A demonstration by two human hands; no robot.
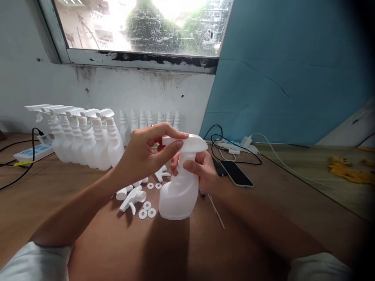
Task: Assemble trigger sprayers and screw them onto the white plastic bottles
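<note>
The spray bottle (178,201) is upright in front of the person, its base apparently resting on the brown tabletop (117,249). Its cloudy, thin-looking plastic suggests a light thing, likely empty, with walls that would give if squeezed hard and a smooth skin that might slip a little under dry fingers. The narrowed neck looks like the surest place to grip; the wide lower body would probably dent or swivel more readily. The white spray head (196,143) seems stiffer, and its long top offers a good lever for thumb and finger, while any thin trigger would be the part to spare from force.

The left hand (155,146) is partly closed, pinching the rear-to-middle of the spray head between thumb below and index finger on top; something red shows behind it, too covered to identify. The right hand (206,169) is wrapped around the neck, thumb on the near side and fingertips showing past the far edge.

Just left of the bottle lie loose trigger heads (136,198) and flat white washers (142,214); to its right are thin white tubes (216,212) and, farther off, a phone (236,173)
</note>
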